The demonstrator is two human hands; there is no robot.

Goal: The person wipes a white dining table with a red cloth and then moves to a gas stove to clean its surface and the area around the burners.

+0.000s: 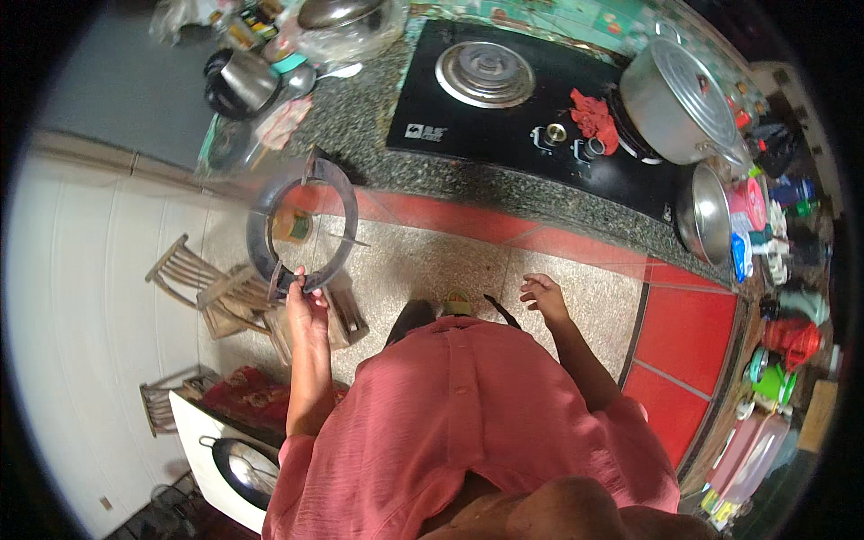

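My left hand point(308, 310) grips the near edge of a dark metal wok ring, a pot support from a gas stove point(345, 209), and holds it up over the floor. Short prongs stick out from the ring. My right hand point(542, 297) hangs over the floor with its fingers apart and slightly bent, touching nothing. Before me a black glass gas hob point(486, 145) is set in the granite counter. Its left burner point(484, 74) shows without a pot support. A crumpled red cloth point(594, 121) lies by the knobs, beside a large lidded aluminium pot point(668, 101) on the right burner.
A steel bowl point(705, 212) leans at the counter's right end, near bottles and plastic containers. An electric kettle point(243, 84) stands at the back left. Wooden chairs point(223, 290) are on the floor at left. A wok point(246, 472) rests on a white surface point(196, 439) at lower left.
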